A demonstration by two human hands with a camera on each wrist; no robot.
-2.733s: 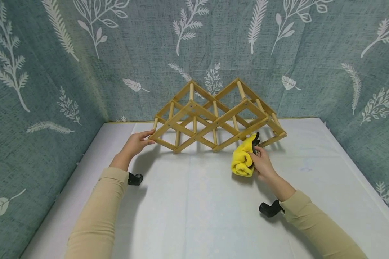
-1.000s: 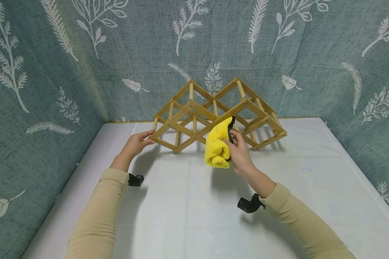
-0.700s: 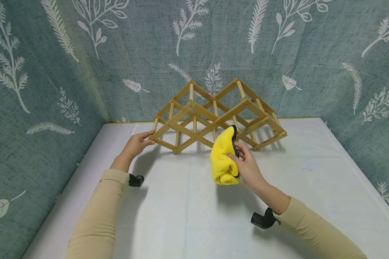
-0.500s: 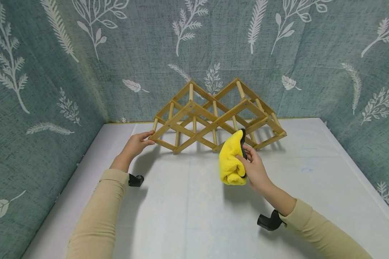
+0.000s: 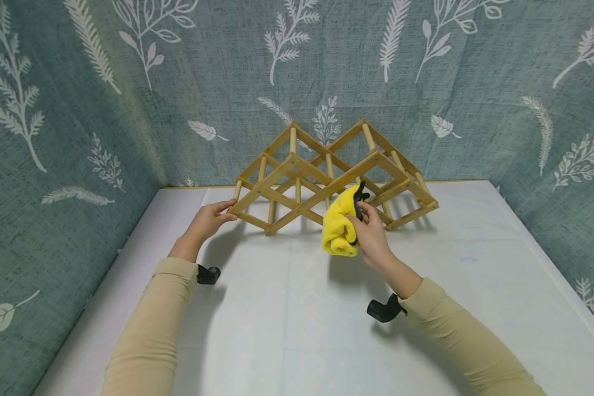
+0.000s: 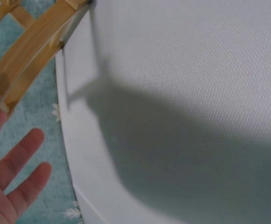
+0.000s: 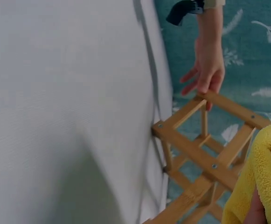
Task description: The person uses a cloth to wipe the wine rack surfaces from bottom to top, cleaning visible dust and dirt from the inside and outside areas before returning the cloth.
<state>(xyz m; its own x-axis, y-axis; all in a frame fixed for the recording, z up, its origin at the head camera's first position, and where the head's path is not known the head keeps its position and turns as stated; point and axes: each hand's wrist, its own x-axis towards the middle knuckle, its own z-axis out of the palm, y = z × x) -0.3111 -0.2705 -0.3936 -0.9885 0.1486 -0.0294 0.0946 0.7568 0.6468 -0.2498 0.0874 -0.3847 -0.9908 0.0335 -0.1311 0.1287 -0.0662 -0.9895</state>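
Note:
A folding wooden lattice rack [image 5: 333,187] stands on the white-covered table against the back wall, two peaks pointing up. My left hand [image 5: 208,223] pinches its left end corner between thumb and index finger; in the left wrist view the other fingers [image 6: 25,161] spread free below the slat. My right hand [image 5: 371,234] grips a bunched yellow plush cloth [image 5: 339,225] with a black edge. The cloth overlaps the rack's front slats near the middle. In the right wrist view, the cloth [image 7: 261,177] fills the lower right corner and hides most of that hand.
The white table cover [image 5: 287,319] runs from the front to the back wall. Teal fabric with white leaf prints hangs at the back [image 5: 227,82] and both sides. Black camera mounts [image 5: 208,275] sit at both wrists.
My right hand has carried the yellow cloth left from the rack's right end, with short back-and-forth moves along its front; lately it went up and left. Left hand and rack stay still.

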